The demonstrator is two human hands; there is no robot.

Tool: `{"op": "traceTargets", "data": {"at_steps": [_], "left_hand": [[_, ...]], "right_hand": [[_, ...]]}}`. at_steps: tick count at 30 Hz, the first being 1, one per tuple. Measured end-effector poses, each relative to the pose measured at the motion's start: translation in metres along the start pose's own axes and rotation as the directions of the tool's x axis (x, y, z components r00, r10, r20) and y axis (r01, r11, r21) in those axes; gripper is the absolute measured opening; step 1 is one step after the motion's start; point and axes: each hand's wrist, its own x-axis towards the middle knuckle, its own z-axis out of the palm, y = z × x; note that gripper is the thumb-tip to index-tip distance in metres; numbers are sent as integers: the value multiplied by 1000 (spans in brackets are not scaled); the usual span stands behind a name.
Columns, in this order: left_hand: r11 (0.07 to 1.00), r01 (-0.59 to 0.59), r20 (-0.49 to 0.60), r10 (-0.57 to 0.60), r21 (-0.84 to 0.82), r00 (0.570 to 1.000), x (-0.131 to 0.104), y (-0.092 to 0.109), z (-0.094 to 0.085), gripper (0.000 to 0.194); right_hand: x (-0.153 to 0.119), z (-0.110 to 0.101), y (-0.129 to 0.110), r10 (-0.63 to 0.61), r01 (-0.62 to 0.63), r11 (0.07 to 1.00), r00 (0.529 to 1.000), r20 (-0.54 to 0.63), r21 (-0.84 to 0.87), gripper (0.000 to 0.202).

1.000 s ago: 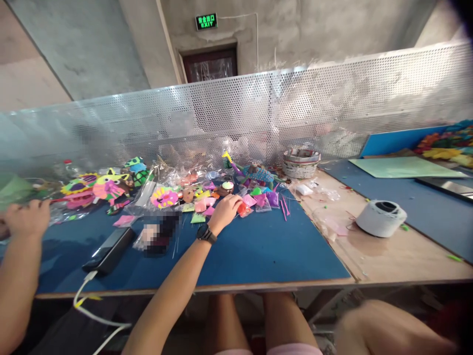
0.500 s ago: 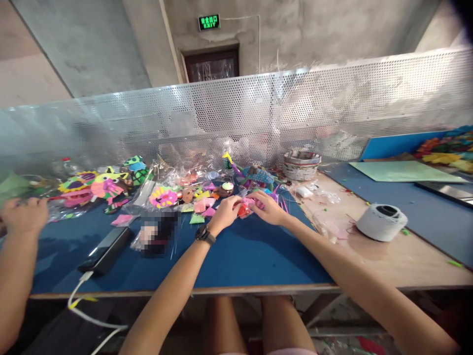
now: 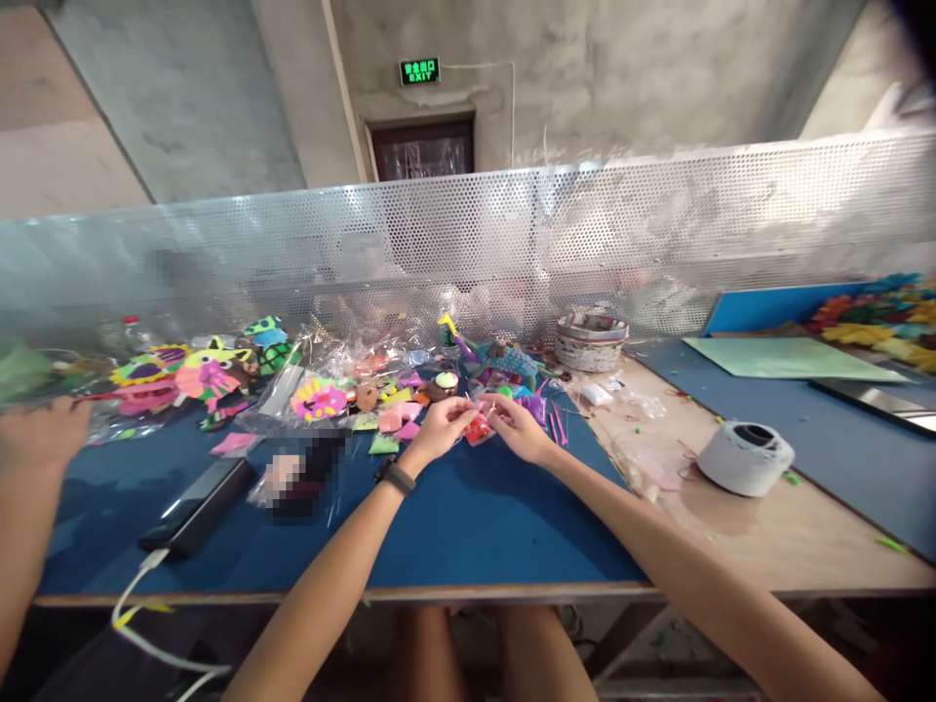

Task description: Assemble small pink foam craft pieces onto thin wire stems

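Pinching pink packet [image 3: 478, 407] between fingertips of left hand [image 3: 443, 427] and right hand [image 3: 518, 429], both closed on it, close together above blue mat [image 3: 483, 517]. Red packet [image 3: 478, 430] just below fingertips; whether held or resting, cannot tell. Black watch [image 3: 396, 475] on left wrist. Purple sticks [image 3: 559, 426] right of right hand. Purple packet [image 3: 534, 407] between them. Woven basket [image 3: 591, 347] behind, farther right. White roll [image 3: 744, 464] on bare wood. Another person's hand [image 3: 45, 434] at far left.
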Motion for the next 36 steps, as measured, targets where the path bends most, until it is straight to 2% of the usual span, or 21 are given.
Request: {"op": "traceTargets", "data": {"at_steps": [4,10,15,19,22,24,27,31,34,36], "left_hand": [[989,85,48,-80,-120,996,-2,6,1,38],[965,129,58,-119,-230,991,-2,9,1,39],[973,134,97,-117,-190,988,-2,12,0,37],[987,103,118,-89,-125,989,-2,9,0,35],[1000,23,88,-21,-20,996,-3,5,-1,30],[991,-47,47,42,125,998,-4,3,-3,24],[910,-142,6,152,390,988,-6,6,-6,14],[759,-262,68,277,596,959,-7,13,-10,13],[681,-340,131,340,649,931,-8,16,-12,15],[645,-375,166,363,666,917,-8,16,-13,16]], "right_hand": [[2,0,0,-47,48,995,999,8,-91,26],[2,1,-5,-69,62,988,997,-41,-139,26],[1,1,-8,-67,63,988,998,-23,-142,34],[2,0,-6,-87,81,983,996,-32,-165,28],[2,-2,-4,-78,70,979,996,-32,-191,23],[2,-3,-4,-78,73,975,997,-14,-210,22],[2,-4,-3,-68,70,980,998,18,-187,30],[3,-3,-2,11,-7,997,999,49,-73,40],[3,0,-3,-5,9,995,999,38,-102,31],[3,1,-5,-23,34,992,996,90,-121,26]]}}
